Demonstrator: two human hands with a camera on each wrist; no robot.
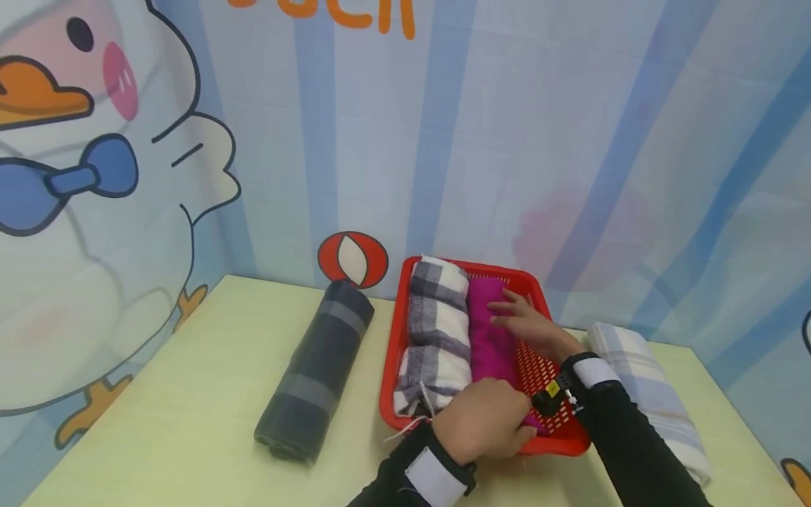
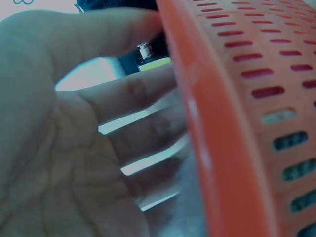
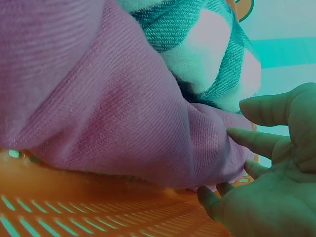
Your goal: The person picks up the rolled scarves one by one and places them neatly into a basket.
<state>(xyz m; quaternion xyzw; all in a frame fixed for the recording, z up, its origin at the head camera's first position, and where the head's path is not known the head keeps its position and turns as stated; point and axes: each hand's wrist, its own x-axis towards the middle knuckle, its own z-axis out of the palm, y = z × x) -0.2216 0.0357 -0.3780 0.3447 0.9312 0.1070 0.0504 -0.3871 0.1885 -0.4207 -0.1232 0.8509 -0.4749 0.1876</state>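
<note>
The left hand (image 1: pixel 484 420), lower centre in the head view, reaches over the basket (image 1: pixel 388 370); right of centre, the right hand (image 1: pixel 529 325) touches the purple roll (image 1: pixel 491 352) inside — seemingly steadying it. Left wrist: we see extended fingers (image 2: pixel 136 91), gripping nothing visible. Right wrist, lower right: spread fingers (image 3: pixel 259 142) — nothing held.

The left hand (image 1: pixel 488 419) is being held at the middle of the near edge of the basket (image 1: pixel 557 446), back upward, its fingers (image 2: pixel 136 91) being extended past that edge, which is hiding their tips. The right hand (image 1: pixel 531 327) is being held over the basket's right half, its fingers (image 3: pixel 259 141) being spread and slightly bent. The left wrist (image 1: pixel 437 468) is being held outside the basket's near edge, the right wrist (image 1: pixel 589 370) by its right edge.
</note>
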